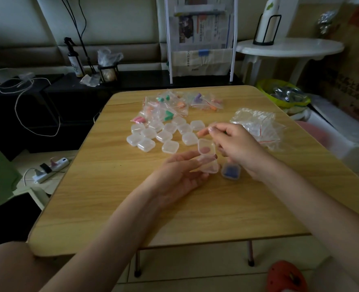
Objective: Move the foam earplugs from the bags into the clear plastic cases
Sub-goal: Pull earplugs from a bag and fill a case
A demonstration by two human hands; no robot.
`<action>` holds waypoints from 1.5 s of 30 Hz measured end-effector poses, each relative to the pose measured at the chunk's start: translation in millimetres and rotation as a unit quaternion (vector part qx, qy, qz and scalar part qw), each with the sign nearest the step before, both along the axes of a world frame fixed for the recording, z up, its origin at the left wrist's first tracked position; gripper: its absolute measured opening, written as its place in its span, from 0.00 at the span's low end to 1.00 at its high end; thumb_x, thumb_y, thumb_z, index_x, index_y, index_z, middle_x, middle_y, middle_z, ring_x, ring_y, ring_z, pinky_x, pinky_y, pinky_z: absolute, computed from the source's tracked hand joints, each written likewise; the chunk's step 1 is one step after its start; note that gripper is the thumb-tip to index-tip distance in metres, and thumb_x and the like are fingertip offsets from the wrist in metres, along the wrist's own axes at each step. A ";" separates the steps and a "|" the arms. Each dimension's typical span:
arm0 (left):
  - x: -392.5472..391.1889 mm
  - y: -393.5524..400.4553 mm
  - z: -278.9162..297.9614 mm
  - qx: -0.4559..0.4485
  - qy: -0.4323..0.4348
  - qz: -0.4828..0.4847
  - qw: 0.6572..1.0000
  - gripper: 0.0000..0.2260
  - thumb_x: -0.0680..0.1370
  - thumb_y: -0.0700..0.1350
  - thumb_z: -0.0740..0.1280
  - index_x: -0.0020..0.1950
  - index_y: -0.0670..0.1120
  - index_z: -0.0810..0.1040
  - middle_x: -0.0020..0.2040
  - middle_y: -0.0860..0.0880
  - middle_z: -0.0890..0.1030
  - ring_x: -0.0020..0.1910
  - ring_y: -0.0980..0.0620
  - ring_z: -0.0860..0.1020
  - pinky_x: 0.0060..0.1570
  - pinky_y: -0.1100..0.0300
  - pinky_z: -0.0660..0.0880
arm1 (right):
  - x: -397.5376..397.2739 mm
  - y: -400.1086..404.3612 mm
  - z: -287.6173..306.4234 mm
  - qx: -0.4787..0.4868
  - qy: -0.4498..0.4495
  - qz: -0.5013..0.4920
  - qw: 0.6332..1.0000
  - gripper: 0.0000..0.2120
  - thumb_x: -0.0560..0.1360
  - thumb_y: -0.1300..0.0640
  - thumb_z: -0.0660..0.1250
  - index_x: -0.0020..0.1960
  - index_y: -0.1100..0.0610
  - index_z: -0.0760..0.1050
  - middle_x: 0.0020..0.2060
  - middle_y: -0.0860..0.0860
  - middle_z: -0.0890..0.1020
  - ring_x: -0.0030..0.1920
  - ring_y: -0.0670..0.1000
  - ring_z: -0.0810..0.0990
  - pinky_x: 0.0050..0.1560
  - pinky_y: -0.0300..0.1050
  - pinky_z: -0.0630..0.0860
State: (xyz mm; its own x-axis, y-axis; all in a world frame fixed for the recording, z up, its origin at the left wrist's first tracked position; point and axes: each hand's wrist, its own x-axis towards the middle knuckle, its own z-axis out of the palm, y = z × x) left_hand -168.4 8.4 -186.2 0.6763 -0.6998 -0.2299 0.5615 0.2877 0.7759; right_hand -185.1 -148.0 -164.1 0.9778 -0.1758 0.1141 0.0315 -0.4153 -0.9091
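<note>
My left hand (180,175) holds an open clear plastic case (207,153) at table centre, with one pinkish earplug lying in its raised half. My right hand (235,144) pinches an orange foam earplug (203,132) just above that case. A shut case with blue earplugs (231,171) lies on the table under my right wrist. Several empty clear cases (163,134) are clustered behind my hands. Small zip bags with green, purple, pink and orange earplugs (174,104) are piled at the table's far side.
A heap of empty clear bags (258,127) lies at the right of the wooden table (111,197). A power strip (50,169) sits on the floor to the left. A white round table (290,47) and a green basin (282,91) stand behind on the right.
</note>
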 end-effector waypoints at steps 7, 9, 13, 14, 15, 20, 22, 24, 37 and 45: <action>14.5 2.9 -7.2 -0.020 0.045 0.134 0.990 0.14 0.78 0.34 0.61 0.64 0.32 0.70 0.49 0.39 0.82 0.47 0.46 0.82 0.39 0.62 0.80 | 1.4 -6.0 5.3 0.318 0.051 0.068 0.944 0.15 0.78 0.72 0.54 0.57 0.62 0.74 0.45 0.57 0.81 0.40 0.49 0.80 0.36 0.36 0.75; 16.5 3.6 -8.1 -0.022 0.036 0.152 0.987 0.10 0.78 0.34 0.61 0.59 0.36 0.70 0.47 0.40 0.83 0.47 0.46 0.81 0.39 0.61 0.80 | -0.3 -3.8 3.2 0.319 0.036 0.075 0.944 0.12 0.77 0.73 0.58 0.57 0.63 0.72 0.49 0.59 0.82 0.44 0.50 0.83 0.41 0.36 0.78; 17.2 3.5 -8.0 -0.021 0.021 0.156 0.987 0.03 0.78 0.35 0.63 0.51 0.40 0.72 0.44 0.42 0.84 0.44 0.49 0.83 0.44 0.61 0.80 | -3.3 0.1 -0.8 0.274 0.009 0.067 0.959 0.07 0.76 0.71 0.63 0.53 0.66 0.75 0.48 0.58 0.81 0.48 0.52 0.84 0.47 0.37 0.80; 17.2 3.2 -8.4 -0.021 0.018 0.156 0.987 0.02 0.78 0.35 0.62 0.50 0.40 0.72 0.43 0.43 0.84 0.44 0.50 0.83 0.45 0.60 0.80 | -3.8 0.7 -1.4 0.255 0.006 0.073 0.964 0.07 0.76 0.71 0.64 0.52 0.66 0.76 0.47 0.57 0.81 0.48 0.53 0.84 0.47 0.37 0.80; 17.2 3.1 -8.8 -0.022 0.017 0.156 0.987 0.02 0.78 0.35 0.62 0.49 0.40 0.72 0.43 0.43 0.84 0.43 0.50 0.83 0.45 0.60 0.79 | -4.1 1.8 -1.3 0.235 0.003 0.077 0.969 0.07 0.75 0.70 0.65 0.52 0.65 0.77 0.47 0.56 0.82 0.49 0.53 0.84 0.47 0.37 0.80; 15.7 3.1 -9.4 -0.022 0.012 0.138 0.990 0.02 0.78 0.35 0.62 0.48 0.40 0.73 0.45 0.41 0.83 0.45 0.48 0.82 0.47 0.59 0.79 | -4.1 6.5 -0.5 0.011 -0.070 0.085 0.994 0.08 0.74 0.67 0.69 0.51 0.57 0.79 0.47 0.51 0.84 0.50 0.46 0.82 0.52 0.38 0.78; 15.2 3.3 -8.1 -0.027 0.014 0.131 0.991 0.03 0.78 0.35 0.62 0.50 0.40 0.72 0.41 0.42 0.83 0.41 0.48 0.83 0.46 0.59 0.79 | -5.0 7.3 -0.4 -0.044 -0.067 0.099 0.992 0.08 0.74 0.66 0.69 0.50 0.56 0.80 0.47 0.48 0.84 0.51 0.43 0.81 0.56 0.38 0.76; 14.5 3.7 -6.5 -0.030 0.018 0.125 0.992 0.04 0.78 0.34 0.61 0.52 0.40 0.72 0.40 0.43 0.82 0.39 0.49 0.83 0.43 0.59 0.80 | -6.0 8.2 -1.0 -0.080 -0.062 0.114 0.988 0.10 0.74 0.66 0.68 0.50 0.54 0.81 0.47 0.45 0.83 0.51 0.41 0.81 0.59 0.40 0.76; 14.4 4.5 -4.5 -0.035 0.040 0.102 0.993 0.04 0.79 0.36 0.60 0.48 0.41 0.73 0.42 0.43 0.82 0.40 0.47 0.82 0.42 0.58 0.80 | -7.8 9.8 0.5 -0.157 -0.095 0.091 0.979 0.08 0.74 0.64 0.69 0.49 0.52 0.80 0.41 0.41 0.81 0.45 0.40 0.80 0.49 0.34 0.76; 15.7 4.9 -6.2 -0.027 0.028 0.095 0.995 0.05 0.79 0.35 0.60 0.50 0.40 0.74 0.42 0.43 0.83 0.41 0.48 0.83 0.42 0.59 0.81 | -9.2 6.3 3.7 -0.157 -0.079 0.114 0.978 0.08 0.76 0.63 0.67 0.49 0.50 0.79 0.41 0.39 0.79 0.44 0.36 0.78 0.46 0.30 0.74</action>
State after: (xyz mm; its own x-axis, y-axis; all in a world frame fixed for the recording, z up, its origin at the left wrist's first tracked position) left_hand -152.7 13.3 -192.5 0.7844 -0.5738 -0.2355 0.5347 0.4333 0.7255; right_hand -194.3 -141.7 -160.4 0.9533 0.1134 0.2798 0.2857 -0.6383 -0.7148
